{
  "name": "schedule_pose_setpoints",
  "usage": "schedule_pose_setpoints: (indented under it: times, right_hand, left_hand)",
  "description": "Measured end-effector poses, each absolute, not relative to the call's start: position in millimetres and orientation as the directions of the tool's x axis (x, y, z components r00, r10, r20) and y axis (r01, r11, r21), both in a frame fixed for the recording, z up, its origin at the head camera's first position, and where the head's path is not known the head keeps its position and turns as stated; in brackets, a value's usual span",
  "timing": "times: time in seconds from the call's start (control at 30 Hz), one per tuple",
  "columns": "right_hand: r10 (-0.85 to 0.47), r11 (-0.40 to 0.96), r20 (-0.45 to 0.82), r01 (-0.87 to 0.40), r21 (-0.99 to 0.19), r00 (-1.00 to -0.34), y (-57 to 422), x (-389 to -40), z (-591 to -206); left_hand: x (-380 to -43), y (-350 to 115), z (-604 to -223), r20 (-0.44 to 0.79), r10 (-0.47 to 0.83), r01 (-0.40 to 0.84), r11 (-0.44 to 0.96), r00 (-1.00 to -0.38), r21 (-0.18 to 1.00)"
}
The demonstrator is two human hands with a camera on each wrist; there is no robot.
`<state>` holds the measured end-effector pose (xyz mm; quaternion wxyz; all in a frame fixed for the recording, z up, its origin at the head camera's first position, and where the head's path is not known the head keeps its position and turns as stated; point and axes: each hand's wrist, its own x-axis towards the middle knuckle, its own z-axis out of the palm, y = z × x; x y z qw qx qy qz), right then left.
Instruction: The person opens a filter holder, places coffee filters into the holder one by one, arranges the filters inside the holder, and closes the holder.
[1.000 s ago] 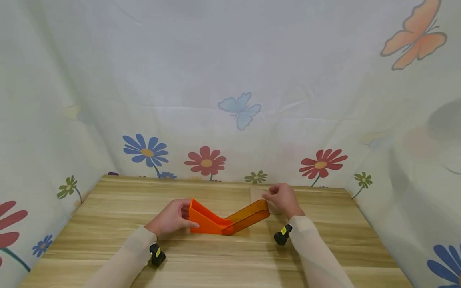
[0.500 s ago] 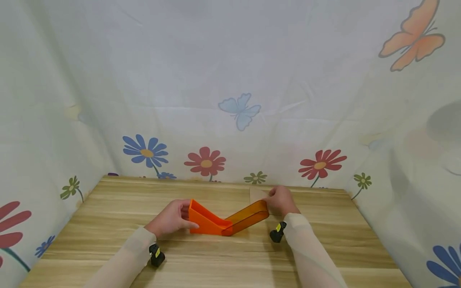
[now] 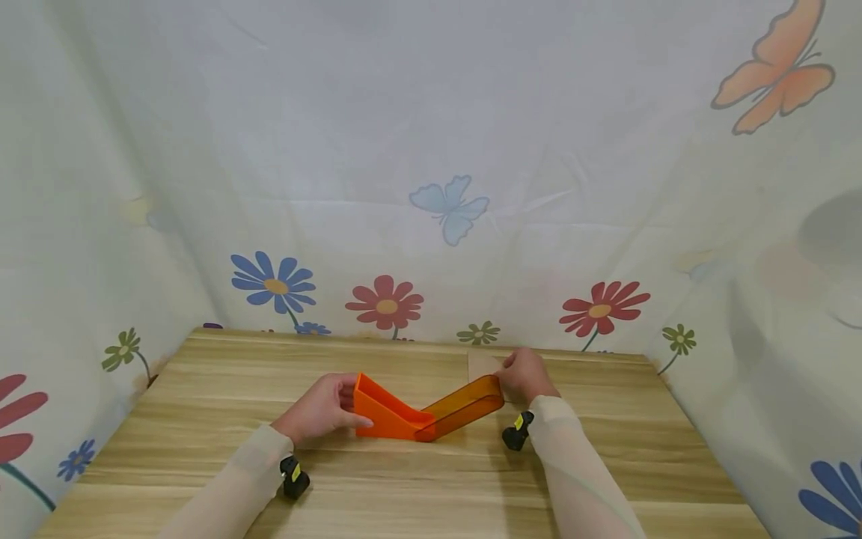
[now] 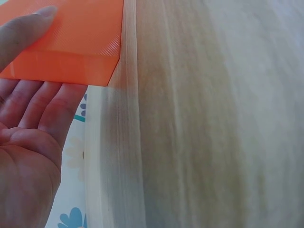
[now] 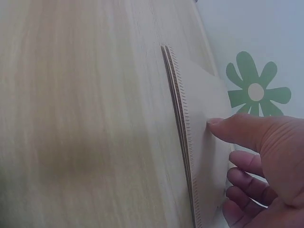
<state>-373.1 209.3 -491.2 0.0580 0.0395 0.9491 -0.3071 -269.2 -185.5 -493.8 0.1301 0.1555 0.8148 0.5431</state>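
My left hand (image 3: 319,408) holds the left end of an orange plastic case (image 3: 387,415), thumb on its near side and fingers behind. The case stands on the table, open at the top. Its see-through amber lid (image 3: 468,404) is swung out to the right, slanting upward. Behind the lid's raised end, my right hand (image 3: 528,374) is at a thin stack of pale paper coffee filters (image 5: 202,99) with crimped edges. In the right wrist view the thumb lies on the top sheet and the other fingers curl at the far edge, pinching the stack.
Under everything is a wood-grain table (image 3: 404,486). A white curtain (image 3: 337,150) printed with flowers and butterflies hangs along the back and both sides. A small black camera sits on each wrist.
My right hand has come slightly left and down, its fingers closing on the coffee filters. The left hand and the orange case have kept their place.
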Motion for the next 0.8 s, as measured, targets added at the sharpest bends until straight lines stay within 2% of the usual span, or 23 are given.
schedule_pose_setpoints:
  times: [0.17,0.57,0.8]
  right_hand:
    - [0.017,0.843,-0.074,0.054,-0.535,-0.997,209.7,-372.6,-490.7]
    - [-0.016,0.848,-0.025,0.000,-0.529,-1.000,208.6,-372.0,-492.5]
    - [0.023,0.834,-0.044,0.044,-0.551,-0.999,206.4,-370.8,-491.9]
  left_hand:
    - [-269.5,-185.7,-494.4,-0.046,0.395,0.113,0.370,-0.918,0.922]
    - [-269.5,-186.2,-495.8,-0.035,0.393,0.122,0.366,-0.919,0.922]
    - [-268.9,-185.5,-495.1,-0.039,0.387,0.119,0.375,-0.921,0.919]
